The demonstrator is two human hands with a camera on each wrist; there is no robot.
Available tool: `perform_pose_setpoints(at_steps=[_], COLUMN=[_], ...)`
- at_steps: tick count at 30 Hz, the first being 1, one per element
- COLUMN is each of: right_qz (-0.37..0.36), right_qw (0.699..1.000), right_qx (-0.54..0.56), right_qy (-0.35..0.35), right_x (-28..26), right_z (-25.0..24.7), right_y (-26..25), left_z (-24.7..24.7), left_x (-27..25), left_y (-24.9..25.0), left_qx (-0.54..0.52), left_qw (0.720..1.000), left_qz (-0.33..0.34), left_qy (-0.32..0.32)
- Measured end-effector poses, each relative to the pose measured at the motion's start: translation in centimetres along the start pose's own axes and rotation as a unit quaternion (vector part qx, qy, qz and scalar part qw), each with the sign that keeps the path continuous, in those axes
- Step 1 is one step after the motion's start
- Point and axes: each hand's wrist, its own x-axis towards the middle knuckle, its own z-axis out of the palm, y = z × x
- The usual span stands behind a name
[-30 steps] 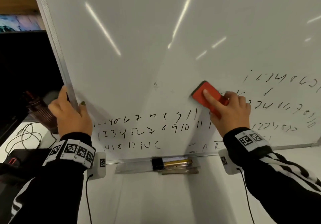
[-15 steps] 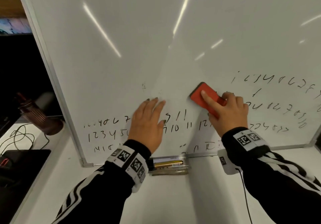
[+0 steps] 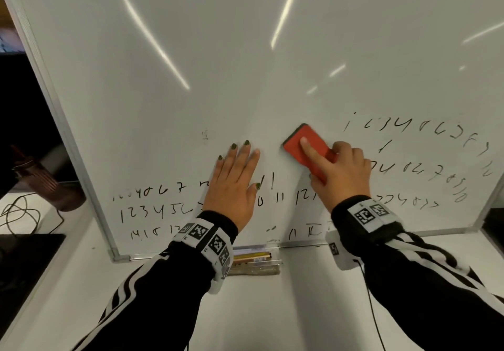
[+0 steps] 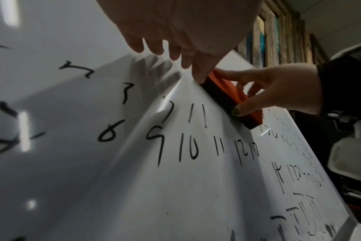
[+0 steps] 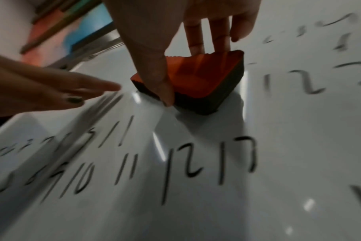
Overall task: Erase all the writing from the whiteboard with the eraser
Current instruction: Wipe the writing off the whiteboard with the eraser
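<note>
R hand (image 3: 341,170) gripping red eraser (image 3: 305,146), long axis slanting up-left, dark felt flat on glossy whiteboard (image 3: 191,50), L hand (image 3: 234,184) flat, fingers straight, beside it

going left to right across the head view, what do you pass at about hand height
dark brown ribbed bottle → metal-framed whiteboard's left frame edge → left hand flat on the board → red rectangular eraser → right hand gripping it

A white table (image 3: 272,309) carries the propped whiteboard (image 3: 218,50), a brown bottle (image 3: 46,184) and black cable (image 3: 19,214)
</note>
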Motion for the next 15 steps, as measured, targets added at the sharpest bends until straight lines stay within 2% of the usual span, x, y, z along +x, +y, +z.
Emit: perform_pose_setpoints(at_steps=[2, 4, 11, 15], right_qz=[-0.036, -0.042, 0.047, 0.015], right_qw=[0.999, 0.999, 0.998, 1.000], right_qx=[0.006, 0.002, -0.027, -0.011], right_qy=[-0.005, -0.006, -0.023, -0.014], right_x=[0.3, 0.0, -2.9, -1.3], right_z=[0.6, 0.7, -0.5, 0.0], right_y=[-1.6, -1.3, 5.2, 2.6], left_z=[0.0, 0.0, -0.5, -0.4], left_x=[0.0, 0.1, 0.0, 0.1], left_y=[0.0, 0.1, -0.1, 0.2], left_qx=[-0.004, -0.010, -0.005, 0.033], left_qw=[1.000, 1.000, 0.999, 0.998], left_qz=[-0.007, -0.017, -0.029, -0.038], left_qy=[0.001, -0.004, -0.028, -0.033])
